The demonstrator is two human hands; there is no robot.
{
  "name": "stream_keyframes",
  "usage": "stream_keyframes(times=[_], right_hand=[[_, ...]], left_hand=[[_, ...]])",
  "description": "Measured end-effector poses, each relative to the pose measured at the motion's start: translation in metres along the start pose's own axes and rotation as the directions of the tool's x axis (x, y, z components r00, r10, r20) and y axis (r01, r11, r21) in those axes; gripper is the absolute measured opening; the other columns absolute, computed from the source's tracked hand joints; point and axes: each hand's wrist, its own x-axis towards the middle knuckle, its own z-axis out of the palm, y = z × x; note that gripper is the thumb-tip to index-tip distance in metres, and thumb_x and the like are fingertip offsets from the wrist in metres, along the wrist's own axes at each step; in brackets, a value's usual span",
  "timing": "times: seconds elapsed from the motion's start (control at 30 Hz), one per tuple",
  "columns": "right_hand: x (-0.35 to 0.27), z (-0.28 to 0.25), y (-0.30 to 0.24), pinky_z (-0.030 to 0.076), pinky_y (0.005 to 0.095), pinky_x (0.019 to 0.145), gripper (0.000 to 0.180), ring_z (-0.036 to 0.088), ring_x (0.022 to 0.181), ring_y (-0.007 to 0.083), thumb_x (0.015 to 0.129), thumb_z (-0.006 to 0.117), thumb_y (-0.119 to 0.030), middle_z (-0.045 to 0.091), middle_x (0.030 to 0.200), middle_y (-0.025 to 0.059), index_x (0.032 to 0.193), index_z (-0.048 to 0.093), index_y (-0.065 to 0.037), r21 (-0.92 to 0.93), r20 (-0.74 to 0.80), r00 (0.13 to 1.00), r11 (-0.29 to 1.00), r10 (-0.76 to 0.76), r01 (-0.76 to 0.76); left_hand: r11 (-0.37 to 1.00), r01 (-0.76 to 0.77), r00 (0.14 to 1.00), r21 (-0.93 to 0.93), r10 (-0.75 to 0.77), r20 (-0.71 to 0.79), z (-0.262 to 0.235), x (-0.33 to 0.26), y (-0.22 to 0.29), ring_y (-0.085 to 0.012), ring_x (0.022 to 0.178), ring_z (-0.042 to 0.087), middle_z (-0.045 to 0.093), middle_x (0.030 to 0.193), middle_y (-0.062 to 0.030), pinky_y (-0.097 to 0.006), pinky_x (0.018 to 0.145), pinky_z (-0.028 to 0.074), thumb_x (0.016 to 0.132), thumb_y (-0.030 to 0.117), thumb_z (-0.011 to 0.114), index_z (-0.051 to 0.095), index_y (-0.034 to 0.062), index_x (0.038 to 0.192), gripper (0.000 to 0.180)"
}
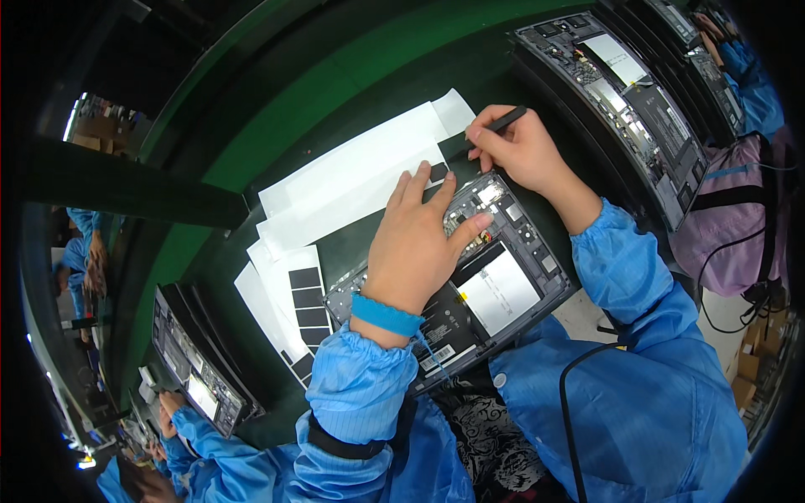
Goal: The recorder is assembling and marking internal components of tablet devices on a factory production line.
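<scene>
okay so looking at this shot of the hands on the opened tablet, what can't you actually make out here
Head view only:
- The part of the opened device under the left hand: hidden by palm and fingers.
- The tip of the dark tool in the right hand: covered by the fingers.
- The device's near edge: hidden by the blue sleeve.
- Small board parts: too small to tell apart.
- The neighbouring device at the left: warped by the fisheye rim.

A: What's carrying it all?
B: A green bench (277, 126). White sheets (352, 180) above the left hand (415, 251), black-pad strips (306, 306) left of it, an opened tablet (495, 293) beneath it.
</scene>
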Motion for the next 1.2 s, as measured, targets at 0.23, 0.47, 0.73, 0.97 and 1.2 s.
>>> stream_keyframes(times=[0.23,0.47,0.73,0.97,1.2], right_hand=[[0.002,0.002,0.004,0.05,0.0234,0.061,0.012,0.058,0.058,0.0086,0.09,0.061,-0.008,0.06,0.07,0.0035,0.084,0.061,0.001,0.019,-0.002,1.0,1.0,0.015,-0.015],[0.002,0.003,0.002,0.048,0.0214,0.057,0.011,0.059,0.06,0.0088,0.09,0.061,-0.008,0.061,0.071,0.0044,0.086,0.062,0.002,-0.018,0.002,0.999,0.999,0.038,-0.038],[-0.001,0.002,0.001,0.047,0.0206,0.056,0.017,0.059,0.059,0.0094,0.091,0.062,-0.008,0.064,0.075,0.0077,0.101,0.065,0.006,0.065,0.01,1.0,0.998,0.011,-0.012],[-0.002,0.003,-0.003,0.046,0.0192,0.054,0.019,0.06,0.06,0.0093,0.092,0.061,-0.008,0.066,0.075,0.0086,0.104,0.065,0.006,0.12,-0.009,0.997,0.989,-0.08,0.08],[-0.011,0.003,-0.023,0.046,0.0188,0.054,0.016,0.061,0.059,0.0098,0.091,0.061,-0.006,0.064,0.071,0.0077,0.103,0.066,0.004,0.264,-0.085,0.996,0.963,-0.036,0.057]], left_hand=[[1.0,0.003,1.0,-0.012,-0.003,-0.011,0.001,0.0,0.0,-0.0451,0.132,0.039,0.045,0.139,-0.0275,-0.046,0.108,0.036,0.088,0.05,0.061,0.058,0.0039,0.13,0.063],[1.0,-0.014,0.999,-0.005,0.013,-0.035,0.003,-0.002,-0.001,-0.046,0.131,0.04,0.045,0.139,-0.028,-0.045,0.107,0.037,0.085,0.055,0.061,0.058,0.0001,0.128,0.07],[1.0,-0.016,0.999,-0.012,0.016,-0.042,0.004,-0.001,-0.003,-0.0452,0.131,0.041,0.046,0.139,-0.0261,-0.045,0.106,0.039,0.087,0.051,0.061,0.059,0.004,0.128,0.063],[0.998,0.031,0.995,-0.062,-0.036,-0.094,0.007,-0.001,0.001,-0.0449,0.13,0.042,0.044,0.137,-0.0317,-0.043,0.104,0.04,0.085,0.053,0.064,0.062,0.0053,0.125,0.062],[0.997,0.047,0.99,-0.065,-0.056,-0.133,0.002,-0.004,0.005,-0.0486,0.127,0.042,0.043,0.134,-0.0358,-0.046,0.104,0.039,0.084,0.053,0.065,0.065,0.0046,0.121,0.061]])
